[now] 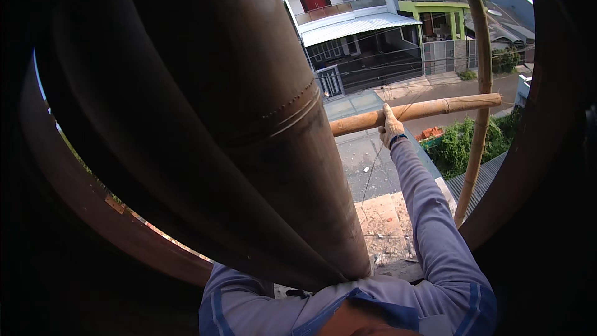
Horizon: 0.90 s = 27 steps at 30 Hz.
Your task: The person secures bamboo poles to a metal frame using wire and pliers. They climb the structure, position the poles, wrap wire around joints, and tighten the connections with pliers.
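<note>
My right hand, in a pale work glove, is closed around a horizontal bamboo pole, with the thumb showing on top. My right arm reaches forward to it in a blue-grey sleeve. A thick brown bamboo pole slants very close in front of me and covers much of the left and middle of the picture. It hides the near end of the horizontal pole. My left sleeve shows only near the shoulder; behind the thick pole my left hand is out of sight.
An upright bamboo pole crosses by the horizontal pole's far end. Thin wires dangle below my right hand. Far below lie a rubble-strewn ledge, a paved street and green bushes. Houses stand across the street.
</note>
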Motion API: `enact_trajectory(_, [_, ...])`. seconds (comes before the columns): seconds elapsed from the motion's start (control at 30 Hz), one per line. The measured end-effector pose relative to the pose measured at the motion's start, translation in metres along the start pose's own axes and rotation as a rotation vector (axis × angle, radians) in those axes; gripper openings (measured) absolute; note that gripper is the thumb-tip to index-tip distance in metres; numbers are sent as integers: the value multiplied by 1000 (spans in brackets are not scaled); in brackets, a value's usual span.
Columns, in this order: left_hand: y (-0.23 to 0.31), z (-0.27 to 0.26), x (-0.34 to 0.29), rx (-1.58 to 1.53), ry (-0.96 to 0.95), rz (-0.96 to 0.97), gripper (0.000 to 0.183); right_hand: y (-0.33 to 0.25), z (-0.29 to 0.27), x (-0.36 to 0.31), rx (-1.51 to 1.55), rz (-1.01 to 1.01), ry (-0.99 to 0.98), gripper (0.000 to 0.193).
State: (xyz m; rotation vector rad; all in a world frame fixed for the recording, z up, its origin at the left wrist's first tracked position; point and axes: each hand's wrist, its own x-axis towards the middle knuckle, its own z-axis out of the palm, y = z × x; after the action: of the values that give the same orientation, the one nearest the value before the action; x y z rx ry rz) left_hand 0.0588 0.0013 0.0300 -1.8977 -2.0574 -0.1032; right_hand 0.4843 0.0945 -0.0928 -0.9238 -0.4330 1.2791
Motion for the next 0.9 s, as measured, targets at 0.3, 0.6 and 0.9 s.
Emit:
enact_trajectory(0.3, [-6,12,9,-152,8,-20,29,9,36,11,-328,-7,-206,35])
enact_trajectory(0.6, [-27,6,26,-176,305,297,20,-12,102,-82,-292,77,-42,27])
enact_trajectory(0.9, [-18,-11,16,-308,264,547,52,-20,119,-111,-337,106,-15,27])
